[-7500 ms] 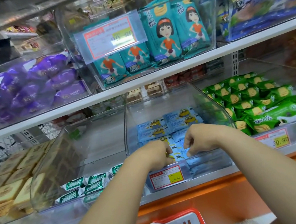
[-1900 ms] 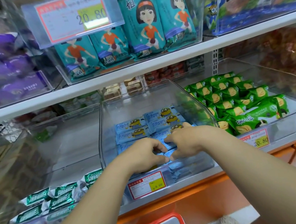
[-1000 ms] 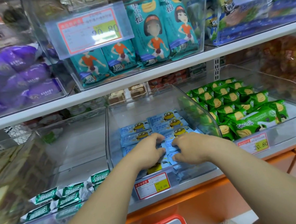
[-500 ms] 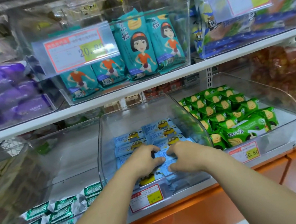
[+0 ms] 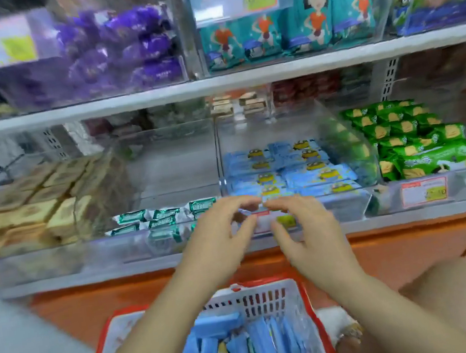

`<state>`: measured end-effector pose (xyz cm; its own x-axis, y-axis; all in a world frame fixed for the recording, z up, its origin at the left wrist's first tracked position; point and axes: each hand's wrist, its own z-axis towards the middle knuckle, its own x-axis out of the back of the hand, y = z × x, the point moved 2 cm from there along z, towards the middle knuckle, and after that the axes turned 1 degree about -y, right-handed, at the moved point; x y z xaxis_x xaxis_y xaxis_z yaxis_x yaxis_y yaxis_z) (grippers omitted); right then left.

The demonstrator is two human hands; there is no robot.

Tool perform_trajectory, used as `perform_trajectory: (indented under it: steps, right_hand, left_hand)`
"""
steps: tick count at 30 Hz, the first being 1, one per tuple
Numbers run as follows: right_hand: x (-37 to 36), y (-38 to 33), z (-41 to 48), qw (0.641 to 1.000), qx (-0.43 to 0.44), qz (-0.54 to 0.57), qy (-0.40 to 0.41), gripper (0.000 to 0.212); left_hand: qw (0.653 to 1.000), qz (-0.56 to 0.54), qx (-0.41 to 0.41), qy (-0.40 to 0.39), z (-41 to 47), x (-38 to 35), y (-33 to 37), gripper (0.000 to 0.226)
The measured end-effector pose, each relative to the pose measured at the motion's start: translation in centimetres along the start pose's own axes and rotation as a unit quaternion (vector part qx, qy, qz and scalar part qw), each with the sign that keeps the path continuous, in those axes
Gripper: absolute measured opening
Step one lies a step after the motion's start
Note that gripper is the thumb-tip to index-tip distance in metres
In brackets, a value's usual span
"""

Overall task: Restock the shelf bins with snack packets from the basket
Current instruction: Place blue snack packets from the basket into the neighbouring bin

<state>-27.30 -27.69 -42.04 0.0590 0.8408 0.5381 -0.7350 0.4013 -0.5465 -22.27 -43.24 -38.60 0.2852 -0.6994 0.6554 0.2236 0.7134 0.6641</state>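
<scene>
Blue packets (image 5: 311, 176) lie flat, long axes left-right; basket (image 5: 270, 288) ones stand edgewise.

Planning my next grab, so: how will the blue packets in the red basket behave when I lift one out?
Probably light: the blue packets are small, thin pouches. Their smooth plastic wrap looks slippery, so pinch firmly. They stand tightly on edge in the basket, so neighbours may lift or topple too.

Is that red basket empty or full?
Well filled, not empty: the red basket holds many blue packets packed on edge.
</scene>
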Motion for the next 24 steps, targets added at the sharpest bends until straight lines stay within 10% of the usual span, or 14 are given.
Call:
perform_trajectory:
  steps: [7, 12, 19, 24]
  right_hand:
    - [-10.5, -1.8, -11.8, 0.969, -0.109, 0.049, -0.218, 0.02]
    - [-15.3, 0.7, -18.5, 0.861, -0.149, -0.037, -0.485, 0.027]
    - [-17.9, 2.0, -21.4, 0.701, -0.166, -0.095, -0.687, 0.041]
    - [-19.6, 0.4, -21.7, 0.695, -0.165, -0.056, -0.698, 0.051]
  left_hand:
    - [0.972, -0.048, 0.223, 0.062, -15.8, -0.1, -9.0, 0.026]
    - [0.928, -0.013, 0.37, 0.048, -22.8, -2.5, -16.4, 0.024]
    - [0.826, 0.129, 0.487, -0.254, -32.8, -6.6, -24.3, 0.032]
    - [0.789, 0.26, 0.454, -0.321, -34.1, -8.0, -24.6, 0.05]
